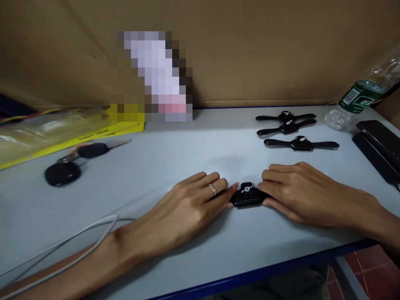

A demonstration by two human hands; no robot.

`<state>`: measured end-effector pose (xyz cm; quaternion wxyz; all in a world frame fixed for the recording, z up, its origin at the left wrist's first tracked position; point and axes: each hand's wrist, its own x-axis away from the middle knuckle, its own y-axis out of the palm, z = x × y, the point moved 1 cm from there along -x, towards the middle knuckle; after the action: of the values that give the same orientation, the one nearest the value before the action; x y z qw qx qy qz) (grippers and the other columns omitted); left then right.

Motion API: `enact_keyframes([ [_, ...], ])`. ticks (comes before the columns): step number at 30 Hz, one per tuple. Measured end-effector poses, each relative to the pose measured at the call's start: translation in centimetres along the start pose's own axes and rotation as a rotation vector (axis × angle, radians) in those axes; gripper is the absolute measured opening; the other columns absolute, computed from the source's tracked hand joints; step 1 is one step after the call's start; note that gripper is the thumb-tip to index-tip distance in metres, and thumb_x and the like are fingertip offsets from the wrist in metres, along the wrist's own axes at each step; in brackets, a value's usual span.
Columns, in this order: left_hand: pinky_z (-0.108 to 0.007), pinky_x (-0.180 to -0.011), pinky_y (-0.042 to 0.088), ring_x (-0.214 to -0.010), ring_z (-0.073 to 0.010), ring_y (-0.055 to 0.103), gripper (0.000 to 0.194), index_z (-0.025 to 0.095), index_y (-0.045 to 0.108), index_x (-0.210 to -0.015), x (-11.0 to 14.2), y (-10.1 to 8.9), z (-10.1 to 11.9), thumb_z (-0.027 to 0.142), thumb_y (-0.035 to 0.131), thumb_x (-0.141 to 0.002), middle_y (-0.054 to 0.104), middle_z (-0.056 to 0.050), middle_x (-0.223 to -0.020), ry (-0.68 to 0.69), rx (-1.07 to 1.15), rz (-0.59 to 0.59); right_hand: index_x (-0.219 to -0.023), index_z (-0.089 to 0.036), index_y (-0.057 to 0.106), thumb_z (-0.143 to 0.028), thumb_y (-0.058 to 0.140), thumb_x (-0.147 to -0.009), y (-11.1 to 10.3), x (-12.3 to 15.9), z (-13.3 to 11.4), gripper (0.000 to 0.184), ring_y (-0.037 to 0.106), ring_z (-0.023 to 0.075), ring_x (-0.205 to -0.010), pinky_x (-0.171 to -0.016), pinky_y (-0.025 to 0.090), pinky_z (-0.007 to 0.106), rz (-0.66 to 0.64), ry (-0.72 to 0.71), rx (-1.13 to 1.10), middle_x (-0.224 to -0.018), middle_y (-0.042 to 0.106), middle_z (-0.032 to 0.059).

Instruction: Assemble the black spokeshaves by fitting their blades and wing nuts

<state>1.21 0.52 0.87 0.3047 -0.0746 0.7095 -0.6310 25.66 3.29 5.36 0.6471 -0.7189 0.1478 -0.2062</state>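
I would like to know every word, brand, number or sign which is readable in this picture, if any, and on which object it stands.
No text can be read with certainty.
Yellow strip: dark printed letters, too small and blurred to read.
Green bottle label: white patch and white marks, too blurred to read.
Pixelated area: anything printed there is hidden.
Black tool in the left hand and right hand: no readable marking.

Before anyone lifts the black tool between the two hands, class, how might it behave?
The black tool is probably stiff, as its body looks thick and solid. Its glossy surface could feel slippery. Its straight front edge makes rolling seem unlikely.
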Motion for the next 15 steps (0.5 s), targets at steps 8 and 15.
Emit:
enact_keyframes([
  [8,-0.033,-0.065,0.045,-0.076,-0.0193,0.056,0.022,0.004,0.066,-0.112,-0.02,0.13,0.00,0.011,0.047,-0.103,0.066,-0.007,-0.085,0.015,0.033,0.013,-0.089,-0.014,0.067,-0.005,0.058,-0.092,0.19,-0.24,0.28,0.013,0.060,0.0199,-0.082,-0.064,0.034,0.032,-0.016,-0.028,-0.042,-0.088,0.068,0.0059],
  [15,-0.033,-0.065,0.049,-0.076,-0.0191,0.058,0.023,0.006,0.066,-0.115,-0.18,-0.08,-0.04,0.013,0.048,-0.103,0.068,-0.006,-0.087,0.024,-0.004,-0.003,-0.093,-0.015,0.070,-0.010,0.064,-0.092,-0.10,-0.34,0.11,0.008,0.062,0.0199,-0.083,-0.065,0.036,0.032,-0.012,0.017,-0.078,-0.090,0.069,0.0049],
])
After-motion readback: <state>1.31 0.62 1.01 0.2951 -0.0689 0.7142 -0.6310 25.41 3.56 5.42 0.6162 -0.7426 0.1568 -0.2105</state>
